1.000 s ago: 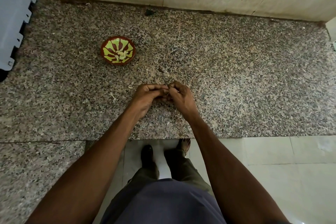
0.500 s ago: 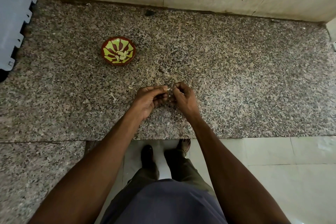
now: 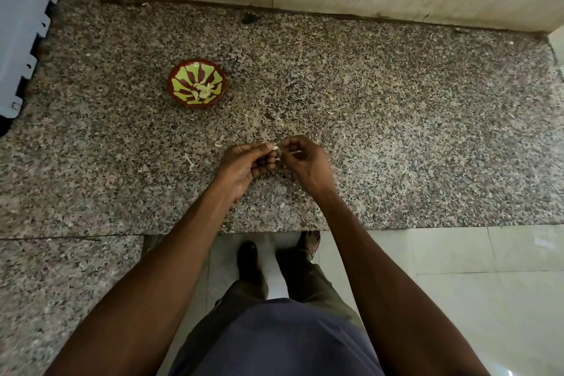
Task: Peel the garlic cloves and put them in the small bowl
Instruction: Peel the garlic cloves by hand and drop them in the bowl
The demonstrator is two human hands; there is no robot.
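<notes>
Since half a second ago, both hands barely shifted: left hand (image 3: 244,166) and right hand (image 3: 305,159) pinch one pale garlic clove (image 3: 275,148) mid-frame; one red-and-green patterned small bowl (image 3: 183,70), upper left, holds several peeled cloves (image 3: 204,89).

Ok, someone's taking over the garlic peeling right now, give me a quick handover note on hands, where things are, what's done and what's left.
Left hand pinches a garlic clove at its fingertips, above the granite counter.
Right hand pinches at the same clove, peeling it.
Small bowl sits on the counter, ahead and to the left of the hands, apart from them.
Done: a few peeled cloves lie in the bowl; skin scraps litter the counter.
Left: finish this clove and drop it in the bowl. No other unpeeled cloves are clearly visible.
</notes>
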